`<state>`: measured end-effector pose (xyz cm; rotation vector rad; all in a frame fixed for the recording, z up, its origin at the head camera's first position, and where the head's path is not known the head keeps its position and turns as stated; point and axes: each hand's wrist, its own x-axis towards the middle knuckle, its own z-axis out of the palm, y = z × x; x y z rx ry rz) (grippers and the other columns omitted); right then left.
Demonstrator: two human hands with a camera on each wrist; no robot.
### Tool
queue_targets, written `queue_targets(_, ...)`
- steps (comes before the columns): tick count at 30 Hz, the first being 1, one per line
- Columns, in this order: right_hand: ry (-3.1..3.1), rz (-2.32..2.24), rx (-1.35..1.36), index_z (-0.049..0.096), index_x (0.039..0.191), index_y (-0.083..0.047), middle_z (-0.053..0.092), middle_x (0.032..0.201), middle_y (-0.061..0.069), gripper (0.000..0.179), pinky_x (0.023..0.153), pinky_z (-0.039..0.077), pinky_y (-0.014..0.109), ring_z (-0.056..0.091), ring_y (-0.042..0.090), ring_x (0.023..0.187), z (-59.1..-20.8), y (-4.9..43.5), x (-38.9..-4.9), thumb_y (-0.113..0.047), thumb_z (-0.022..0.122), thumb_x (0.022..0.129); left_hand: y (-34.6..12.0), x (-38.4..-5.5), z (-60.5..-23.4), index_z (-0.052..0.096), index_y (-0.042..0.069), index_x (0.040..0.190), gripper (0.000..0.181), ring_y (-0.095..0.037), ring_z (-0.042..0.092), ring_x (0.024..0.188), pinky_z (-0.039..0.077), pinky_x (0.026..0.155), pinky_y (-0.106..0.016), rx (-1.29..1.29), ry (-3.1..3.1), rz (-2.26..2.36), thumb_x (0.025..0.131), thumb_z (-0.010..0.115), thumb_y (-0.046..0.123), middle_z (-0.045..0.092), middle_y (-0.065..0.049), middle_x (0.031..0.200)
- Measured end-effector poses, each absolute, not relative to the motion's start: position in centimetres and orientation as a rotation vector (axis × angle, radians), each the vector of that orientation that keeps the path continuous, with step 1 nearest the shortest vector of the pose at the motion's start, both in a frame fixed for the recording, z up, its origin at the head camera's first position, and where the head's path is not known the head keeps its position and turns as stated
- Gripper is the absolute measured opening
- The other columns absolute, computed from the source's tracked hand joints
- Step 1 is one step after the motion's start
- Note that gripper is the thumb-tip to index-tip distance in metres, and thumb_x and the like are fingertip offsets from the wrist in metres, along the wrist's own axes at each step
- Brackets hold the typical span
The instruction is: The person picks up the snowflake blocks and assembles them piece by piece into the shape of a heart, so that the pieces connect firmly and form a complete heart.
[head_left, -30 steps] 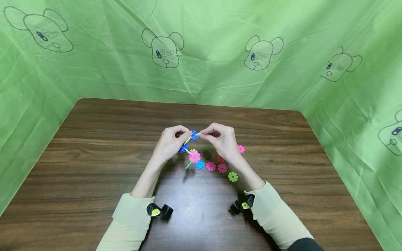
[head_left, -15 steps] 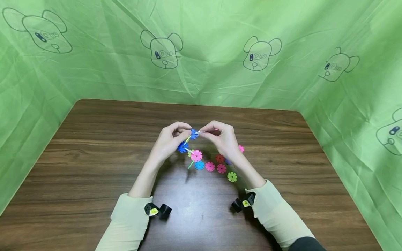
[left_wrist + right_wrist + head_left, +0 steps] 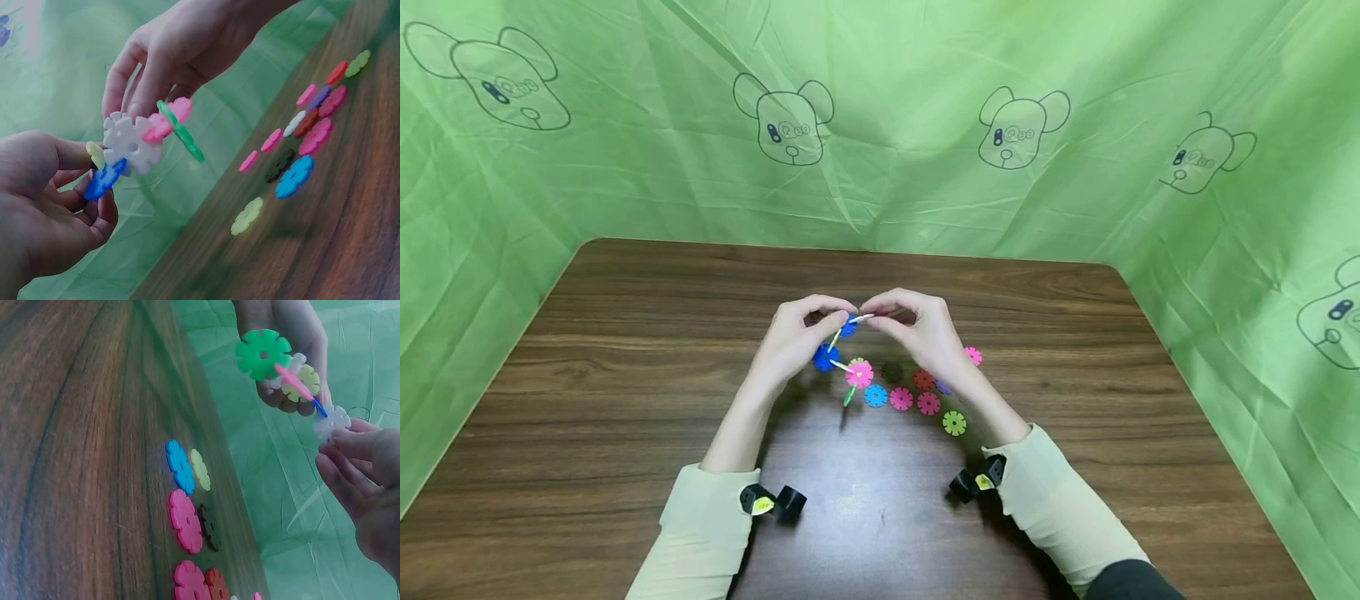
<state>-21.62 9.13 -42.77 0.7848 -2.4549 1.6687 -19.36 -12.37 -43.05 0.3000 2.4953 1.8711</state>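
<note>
Just above the table, both hands hold a small chain of slotted plastic snowflake discs. My left hand (image 3: 792,337) grips its upper end, by the upper blue disc (image 3: 849,327). A white disc (image 3: 339,417) meets that blue one, and my right hand (image 3: 921,329) pinches it between thumb and fingers. Whether its slot is fully seated I cannot tell. Below hang another blue disc (image 3: 825,358), a pink disc (image 3: 859,374) and a green disc (image 3: 253,359), joined edgewise. A pale yellow disc (image 3: 309,380) in the chain is partly hidden by the pink one.
Loose discs lie flat on the brown wood table (image 3: 625,400) below the hands: light blue (image 3: 876,396), pink (image 3: 901,398), yellow-green (image 3: 954,423), black (image 3: 892,372) and several more, some partly behind the right wrist. A green curtain (image 3: 895,200) surrounds the table's back and sides.
Both hands and the chain have shifted slightly left, the right hand more than the left. The fingertips now stand closer together. The hanging pink and green discs have swung a little.
</note>
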Motion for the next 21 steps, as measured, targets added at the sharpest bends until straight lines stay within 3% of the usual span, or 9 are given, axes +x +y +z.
queue_targets(5,-2.531,1.681,0.779,0.073,0.119,-0.007,0.078,0.111,0.014,0.026,0.090,0.060,0.048,0.076,0.021,0.098,-43.1,9.5,-22.0,-0.007,0.075,0.093,-13.3,-19.5,-42.9,0.077,0.013,0.113,0.019,-0.014,0.058,0.082,0.047,0.073,-0.023,0.268,2.547,1.852,0.101,0.066,0.023,0.072,-0.010,0.097)
queue_targets(14,-2.844,1.502,0.897,0.072,0.123,-0.004,0.075,0.117,0.016,0.031,0.097,0.057,0.045,0.072,0.023,0.104,-45.0,10.0,-22.9,-0.012,0.076,0.094,-14.8,-19.6,-42.6,0.077,0.011,0.115,0.024,-0.010,0.055,0.082,0.046,0.070,-0.021,0.100,2.560,1.901,0.101,0.067,0.028,0.068,-0.010,0.099)
queue_targets(21,-2.996,1.276,1.018,0.075,0.120,-0.008,0.074,0.115,0.010,0.033,0.092,0.058,0.037,0.070,0.023,0.104,-46.2,9.6,-22.9,-0.016,0.082,0.089,-14.9,-19.7,-42.6,0.076,0.011,0.116,0.025,-0.009,0.055,0.083,0.046,0.072,-0.021,0.088,2.548,1.913,0.101,0.067,0.029,0.068,-0.005,0.098)
